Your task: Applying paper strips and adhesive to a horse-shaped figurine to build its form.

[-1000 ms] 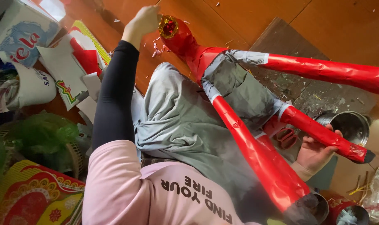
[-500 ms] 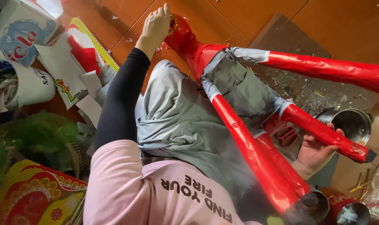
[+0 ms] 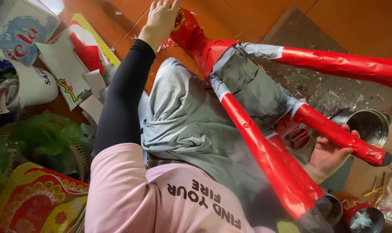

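Since the earlier frame the left hand (image 3: 161,17) has climbed higher along the red foil star (image 3: 247,82) and now covers its top point, where a second ago it only pinched at the gold tip. Its fingers (image 3: 165,6) curl over that point beside the gold trim (image 3: 179,18), though the frame edge cuts them off, so I cannot tell how tightly they close. The right hand (image 3: 329,155) sits under a lower cone, fingers (image 3: 354,134) wrapped up around the red foil and gripping it. The star's grey taped middle lies across the person's lap between the two hands. Just beyond the right fingers stands a metal pot (image 3: 368,125) on the wooden floor (image 3: 346,26); red scissors (image 3: 300,137) lie close beside that hand. Left of the left arm lie paper scraps (image 3: 66,69).
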